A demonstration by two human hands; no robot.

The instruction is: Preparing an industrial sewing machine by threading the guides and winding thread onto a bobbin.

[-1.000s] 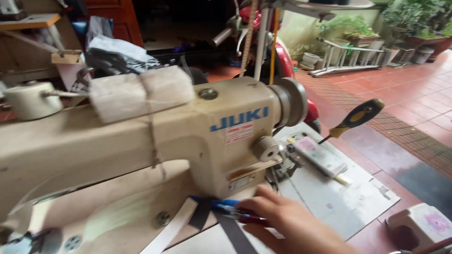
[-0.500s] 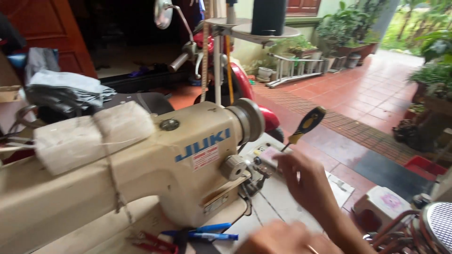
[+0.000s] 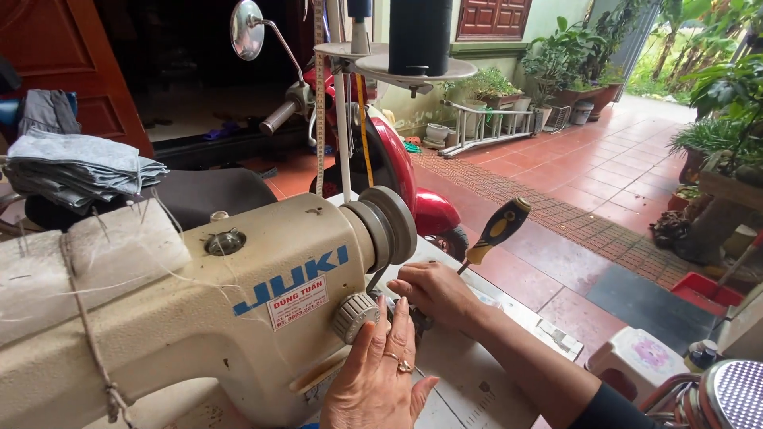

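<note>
Here, yellow-and-black-handled screwdriver (image 3: 494,232) stood right of cream metal sewing machine (image 3: 238,310), long axis slanting up-right, tip hidden behind right hand (image 3: 433,292). Right hand nearer, clenched, but hold on shaft not visible. Left hand (image 3: 377,373) flat, fingers released, against grey ribbed dial (image 3: 354,316).

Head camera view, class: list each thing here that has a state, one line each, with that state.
Left hand: open, fingers flat against the sewing machine by its dial.
Right hand: closed on something small beside the machine, hidden.
Screwdriver: tilted, handle up, behind the right hand; contact unclear.
Handwheel: uncovered.
Folded cloths: stacked.
Ladder: lying flat.
</note>
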